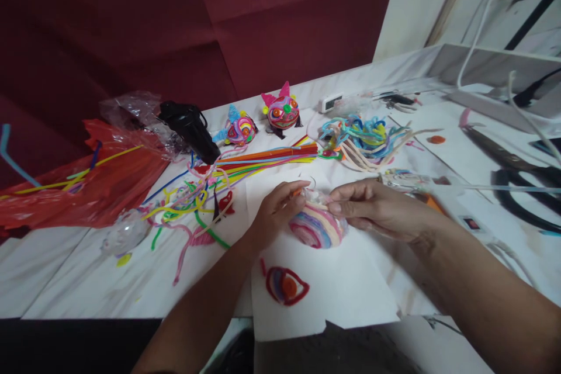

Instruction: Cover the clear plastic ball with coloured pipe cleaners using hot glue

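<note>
A white table [105, 280] is stretching across the frame, a white sheet [350, 286] lying near its lower-center edge. Above the sheet, two bare hands are working at close quarters: the right hand [372, 204] is pinching the upper-right side of a striped ball [316, 231], while the left hand [283, 207] is closing thumb and fingertips on its upper-left edge. The ball, sitting just right of center, is showing a clear, crinkled top above fuzzy bands; it is probably weighing very little, its shell thin and prone to denting, its bands soft and liable to shift. Opposite sides near the top are offering the surest hold, under light pressure. A small red-rimmed eye piece [287, 286] is lying below.
</note>
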A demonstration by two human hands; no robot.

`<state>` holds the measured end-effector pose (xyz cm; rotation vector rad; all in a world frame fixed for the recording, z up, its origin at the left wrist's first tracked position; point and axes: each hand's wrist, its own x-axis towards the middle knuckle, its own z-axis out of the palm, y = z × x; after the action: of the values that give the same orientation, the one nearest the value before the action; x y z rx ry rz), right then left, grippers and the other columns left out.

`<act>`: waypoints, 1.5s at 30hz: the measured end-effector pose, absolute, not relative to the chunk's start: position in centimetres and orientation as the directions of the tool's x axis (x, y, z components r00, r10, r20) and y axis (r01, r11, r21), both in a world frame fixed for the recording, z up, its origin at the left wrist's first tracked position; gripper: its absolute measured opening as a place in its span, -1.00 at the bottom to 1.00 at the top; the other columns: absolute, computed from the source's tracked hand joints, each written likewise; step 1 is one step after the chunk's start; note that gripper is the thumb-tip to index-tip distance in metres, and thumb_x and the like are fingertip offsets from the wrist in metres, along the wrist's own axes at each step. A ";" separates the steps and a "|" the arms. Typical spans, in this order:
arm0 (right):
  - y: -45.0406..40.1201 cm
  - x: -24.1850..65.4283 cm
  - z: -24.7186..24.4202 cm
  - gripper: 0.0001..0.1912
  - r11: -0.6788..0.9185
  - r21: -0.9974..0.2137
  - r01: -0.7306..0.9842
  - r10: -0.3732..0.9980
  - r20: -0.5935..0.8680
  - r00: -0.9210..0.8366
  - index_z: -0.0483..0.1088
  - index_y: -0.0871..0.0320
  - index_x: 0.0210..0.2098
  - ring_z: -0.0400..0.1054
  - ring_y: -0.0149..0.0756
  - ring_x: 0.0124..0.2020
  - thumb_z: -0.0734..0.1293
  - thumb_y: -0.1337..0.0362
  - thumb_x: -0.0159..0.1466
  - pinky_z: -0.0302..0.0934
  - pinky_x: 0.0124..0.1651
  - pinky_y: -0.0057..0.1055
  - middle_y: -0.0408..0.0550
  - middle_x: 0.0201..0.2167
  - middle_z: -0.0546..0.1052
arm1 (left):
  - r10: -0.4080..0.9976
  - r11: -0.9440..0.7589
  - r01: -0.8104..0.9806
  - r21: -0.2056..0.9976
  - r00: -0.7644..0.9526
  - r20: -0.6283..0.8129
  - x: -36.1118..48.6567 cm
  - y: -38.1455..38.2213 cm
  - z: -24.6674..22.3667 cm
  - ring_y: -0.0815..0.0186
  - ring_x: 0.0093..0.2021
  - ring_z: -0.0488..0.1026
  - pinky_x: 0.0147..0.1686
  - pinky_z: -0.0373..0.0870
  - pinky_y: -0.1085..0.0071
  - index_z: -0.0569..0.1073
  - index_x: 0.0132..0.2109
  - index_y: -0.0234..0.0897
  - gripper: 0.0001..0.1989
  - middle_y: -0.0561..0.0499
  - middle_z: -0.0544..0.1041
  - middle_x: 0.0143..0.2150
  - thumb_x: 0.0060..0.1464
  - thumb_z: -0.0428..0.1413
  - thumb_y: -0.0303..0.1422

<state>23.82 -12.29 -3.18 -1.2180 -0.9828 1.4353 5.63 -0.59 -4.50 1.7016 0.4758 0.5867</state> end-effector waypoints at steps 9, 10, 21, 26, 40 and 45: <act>-12.3 22.9 -2.7 -0.57 -0.171 -0.982 -0.078 0.969 -0.182 0.164 0.47 0.20 -0.27 0.02 -0.55 -0.70 0.54 0.05 -0.01 -0.23 -0.63 -0.50 -0.31 -0.77 0.28 | 0.654 0.118 -0.090 0.989 0.757 -0.009 5.7 -0.3 -4.9 0.30 -0.22 0.44 -0.19 0.30 0.41 0.48 0.07 -0.27 -0.53 -0.02 0.54 -0.20 0.00 0.26 -0.23; -12.3 22.7 -2.6 -0.56 -0.169 -0.982 -0.080 0.967 -0.181 0.180 0.45 0.20 -0.28 0.03 -0.55 -0.71 0.54 0.04 -0.03 -0.22 -0.64 -0.50 -0.31 -0.77 0.29 | 0.665 0.131 -0.096 0.987 0.746 -0.015 5.7 -0.3 -4.8 0.30 -0.23 0.44 -0.20 0.30 0.41 0.49 0.07 -0.27 -0.52 -0.02 0.55 -0.20 -0.01 0.27 -0.23; -12.3 22.6 -2.5 -0.56 -0.116 -0.991 -0.059 0.961 -0.127 0.246 0.41 0.18 -0.37 0.14 -0.51 -0.69 0.57 0.07 -0.10 -0.09 -0.65 -0.49 -0.29 -0.72 0.35 | 0.692 0.242 -0.099 0.965 0.715 -0.100 5.8 0.0 -4.6 0.30 -0.33 0.46 -0.27 0.31 0.40 0.52 0.03 -0.31 -0.43 -0.01 0.58 -0.30 -0.19 0.35 -0.24; -12.1 22.9 -2.7 -0.58 -0.095 -0.995 -0.007 0.962 -0.093 0.255 0.44 0.19 -0.42 0.18 -0.49 -0.64 0.58 0.07 -0.13 -0.02 -0.58 -0.47 -0.26 -0.66 0.38 | 0.628 0.279 -0.030 0.960 0.762 -0.159 5.2 0.2 -3.5 0.27 -0.29 0.48 -0.23 0.32 0.38 0.52 0.00 -0.34 -0.44 -0.04 0.59 -0.29 -0.22 0.38 -0.28; -11.9 23.3 -3.0 -0.57 0.013 -0.972 0.235 0.962 0.077 0.263 0.47 0.19 -0.40 0.26 -0.35 -0.54 0.49 -0.07 0.01 0.15 -0.46 -0.38 -0.15 -0.59 0.43 | 0.521 0.248 0.056 0.967 0.834 -0.182 4.4 1.3 -3.9 0.45 -0.48 0.36 -0.43 0.22 0.51 0.55 -0.30 -0.34 -0.67 0.08 0.52 -0.43 -0.22 0.39 -0.26; -12.2 24.0 -2.6 -0.64 0.081 -0.897 0.434 0.946 0.206 0.251 0.49 0.14 -0.35 0.30 -0.31 -0.49 0.41 -0.05 0.13 0.16 -0.43 -0.38 -0.11 -0.51 0.48 | 0.545 0.301 0.018 0.954 0.817 -0.187 4.7 0.9 -3.6 0.47 -0.50 0.35 -0.44 0.23 0.51 0.52 -0.37 -0.36 -0.68 0.09 0.49 -0.48 -0.25 0.41 -0.27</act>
<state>24.00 -12.19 -2.64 -1.5204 -1.3445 0.6424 4.71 0.93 -3.65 1.2285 0.5406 0.3731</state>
